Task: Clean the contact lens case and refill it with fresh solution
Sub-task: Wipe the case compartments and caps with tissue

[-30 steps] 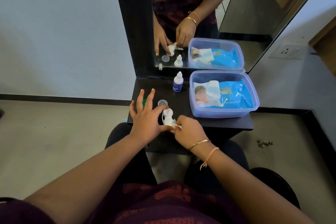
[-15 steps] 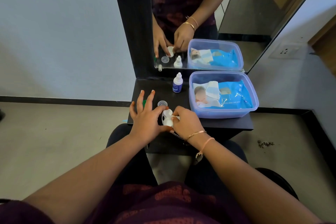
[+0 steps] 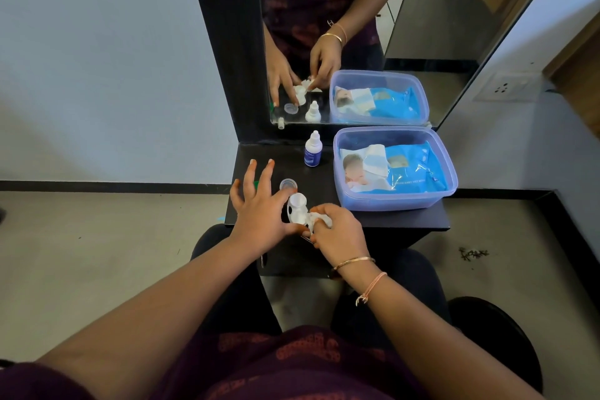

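Observation:
A white contact lens case [image 3: 297, 207] lies on the small black table [image 3: 402, 221], its wells uncapped. My left hand [image 3: 259, 211] pins it with thumb and forefinger, the other fingers spread. My right hand [image 3: 337, 232] grips a crumpled white wipe [image 3: 319, 219] and presses it against the near well of the case. A clear loose cap [image 3: 288, 185] sits just beyond the case. A green cap [image 3: 256, 184] shows partly behind my left fingers. The small solution bottle [image 3: 313, 149], white with a blue label, stands upright at the back.
A clear plastic tub [image 3: 444, 169] holding a blue pack of wet wipes [image 3: 409, 169] fills the table's right side. A mirror [image 3: 357, 26] rises behind the table and reflects my hands. Floor lies on both sides; my knees are under the table's front edge.
My right hand, which had pushed forward over the case half a second ago, has drawn back toward me with the wipe, uncovering the far well. My left hand has stayed put.

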